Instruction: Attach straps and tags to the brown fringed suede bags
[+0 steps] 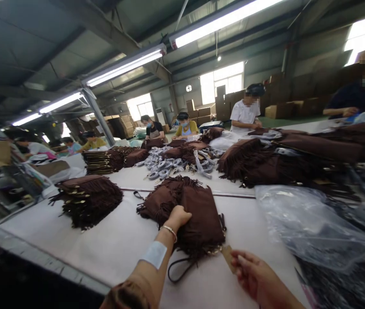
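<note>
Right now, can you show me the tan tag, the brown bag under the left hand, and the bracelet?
Tan tag [227, 258]: head view, on its flat face.
Brown bag [202, 210]: head view, on its smooth panel.
Bracelet [171, 231]: head view, on its band.

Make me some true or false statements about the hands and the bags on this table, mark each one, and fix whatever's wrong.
1. The right hand holds a tan tag. True.
2. The left hand is on a brown fringed bag. True.
3. The bracelet is on the right arm. False: it is on the left arm.
4. The clear plastic lies on the left side of the picture. False: it lies on the right side.
5. The worktop under the bag is black. False: it is white.
</note>
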`<action>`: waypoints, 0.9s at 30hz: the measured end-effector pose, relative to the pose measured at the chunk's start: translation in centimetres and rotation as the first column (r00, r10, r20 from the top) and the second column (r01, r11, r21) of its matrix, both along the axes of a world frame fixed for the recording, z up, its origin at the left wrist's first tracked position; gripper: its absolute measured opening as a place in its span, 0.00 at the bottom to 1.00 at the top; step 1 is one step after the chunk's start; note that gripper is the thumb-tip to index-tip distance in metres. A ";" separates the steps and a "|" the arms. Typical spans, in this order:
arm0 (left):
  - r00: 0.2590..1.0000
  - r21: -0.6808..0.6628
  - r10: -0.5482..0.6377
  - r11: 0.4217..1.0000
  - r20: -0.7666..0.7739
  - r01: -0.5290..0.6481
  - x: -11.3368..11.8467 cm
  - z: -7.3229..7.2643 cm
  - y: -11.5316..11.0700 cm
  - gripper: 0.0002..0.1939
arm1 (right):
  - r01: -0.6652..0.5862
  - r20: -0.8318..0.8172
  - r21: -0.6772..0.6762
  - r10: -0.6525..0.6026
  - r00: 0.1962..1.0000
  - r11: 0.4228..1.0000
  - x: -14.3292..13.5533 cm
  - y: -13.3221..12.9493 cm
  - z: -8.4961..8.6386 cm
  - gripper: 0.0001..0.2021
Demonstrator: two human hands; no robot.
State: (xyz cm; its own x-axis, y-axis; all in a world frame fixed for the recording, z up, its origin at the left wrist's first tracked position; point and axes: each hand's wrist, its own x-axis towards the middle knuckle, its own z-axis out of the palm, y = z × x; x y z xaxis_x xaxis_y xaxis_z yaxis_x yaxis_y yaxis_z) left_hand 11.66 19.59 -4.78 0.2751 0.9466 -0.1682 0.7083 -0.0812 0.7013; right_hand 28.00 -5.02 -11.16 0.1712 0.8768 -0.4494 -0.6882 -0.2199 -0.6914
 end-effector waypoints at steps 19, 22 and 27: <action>0.630 -0.081 -0.116 0.958 0.768 0.275 0.9 15.5 -7.7 0.16 | -0.247 0.901 0.289 -0.175 0.398 0.925 1.6 1.6 7.6 0.21; 0.635 -0.064 -0.156 0.949 0.757 0.310 0.7 16.7 -8.3 0.16 | -0.336 0.881 0.293 -0.116 0.459 0.895 1.4 0.4 10.0 0.14; 0.798 0.213 -0.301 0.952 0.522 0.220 0.8 16.0 -5.5 0.12 | -0.335 0.947 0.210 -0.106 0.304 0.918 2.1 -0.9 10.9 0.11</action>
State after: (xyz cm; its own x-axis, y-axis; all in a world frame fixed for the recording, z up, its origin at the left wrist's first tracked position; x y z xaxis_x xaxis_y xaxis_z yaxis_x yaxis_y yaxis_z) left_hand 12.51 14.11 11.24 0.5221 0.8275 0.2066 0.1537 -0.3295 0.9315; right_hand 30.15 -5.91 -0.25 0.1586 0.9585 0.2368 0.4808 0.1345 -0.8665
